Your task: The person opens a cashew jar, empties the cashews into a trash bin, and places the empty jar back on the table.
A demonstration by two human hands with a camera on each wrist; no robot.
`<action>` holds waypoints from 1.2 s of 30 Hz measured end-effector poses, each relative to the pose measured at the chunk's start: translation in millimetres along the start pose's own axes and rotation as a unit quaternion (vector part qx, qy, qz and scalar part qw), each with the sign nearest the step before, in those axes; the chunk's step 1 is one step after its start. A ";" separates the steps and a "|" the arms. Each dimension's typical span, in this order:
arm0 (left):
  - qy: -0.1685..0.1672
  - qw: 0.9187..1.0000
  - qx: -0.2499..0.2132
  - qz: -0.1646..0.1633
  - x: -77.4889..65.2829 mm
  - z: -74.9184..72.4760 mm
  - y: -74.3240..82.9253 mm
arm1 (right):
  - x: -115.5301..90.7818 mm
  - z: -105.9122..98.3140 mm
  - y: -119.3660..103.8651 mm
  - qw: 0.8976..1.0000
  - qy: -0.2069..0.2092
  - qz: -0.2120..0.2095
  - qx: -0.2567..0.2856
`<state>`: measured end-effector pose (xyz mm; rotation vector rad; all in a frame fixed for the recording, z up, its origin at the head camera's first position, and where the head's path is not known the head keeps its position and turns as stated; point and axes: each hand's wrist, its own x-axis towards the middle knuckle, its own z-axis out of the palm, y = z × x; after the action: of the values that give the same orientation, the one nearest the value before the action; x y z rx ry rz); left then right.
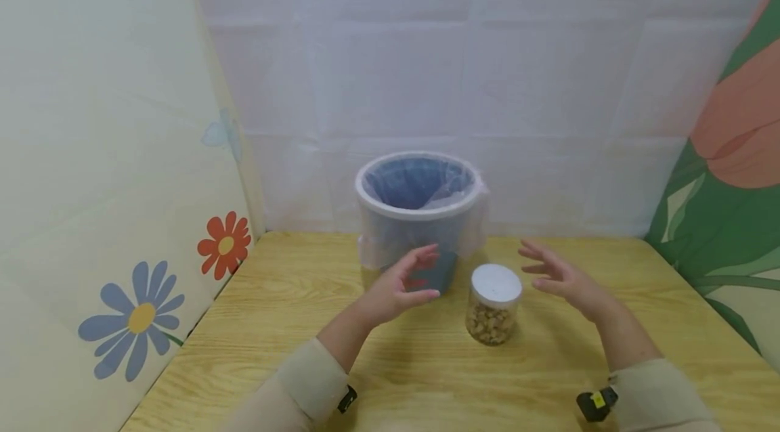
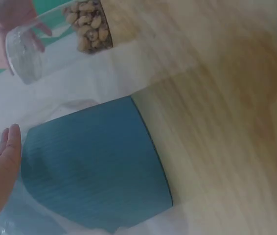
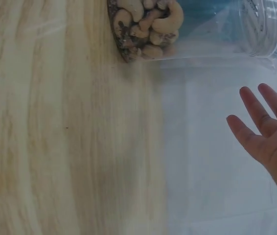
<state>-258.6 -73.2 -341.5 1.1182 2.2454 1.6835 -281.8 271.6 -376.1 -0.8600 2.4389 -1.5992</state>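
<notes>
A clear jar (image 1: 492, 313) with a white lid (image 1: 496, 284) stands upright on the table, its lower part filled with cashew nuts (image 3: 150, 27). To the left of the jar my left hand (image 1: 399, 286) is held in the air, fingers spread and holding nothing; it overlaps the bin's front in the head view. On the jar's other side hovers my right hand (image 1: 563, 279), apart from the jar, palm facing it and fingers loosely extended. Behind the left hand is a blue bin (image 2: 94, 164) with a white rim (image 1: 420, 213).
A thin see-through bag (image 1: 378, 249) lines the bin and hangs over its rim. The wood-grain table (image 1: 286, 324) meets a white sheet (image 1: 548, 80) at the back. Flower-printed panels (image 1: 122, 147) flank both sides. Each wrist carries a small black device (image 1: 596, 403).
</notes>
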 end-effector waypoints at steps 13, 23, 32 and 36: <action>0.026 0.999 -0.019 -0.019 22.7 28.5 -48.9 | -3.0 13.8 13.9 1.000 0.001 0.014 0.019; 0.024 0.996 -0.002 -0.081 33.4 40.7 -51.8 | 0.5 22.2 21.9 0.999 -0.012 0.025 0.026; 0.021 0.995 0.031 -0.088 41.6 48.1 -59.8 | 2.3 27.4 27.8 0.999 -0.016 0.030 0.034; 0.021 0.995 0.045 -0.090 44.1 49.7 -62.7 | 2.8 28.8 30.1 0.999 -0.015 0.031 0.033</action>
<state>-295.7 -14.1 -400.4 0.8734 2.3899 1.5635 -285.3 255.4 -414.4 -0.7861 2.3547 -1.6223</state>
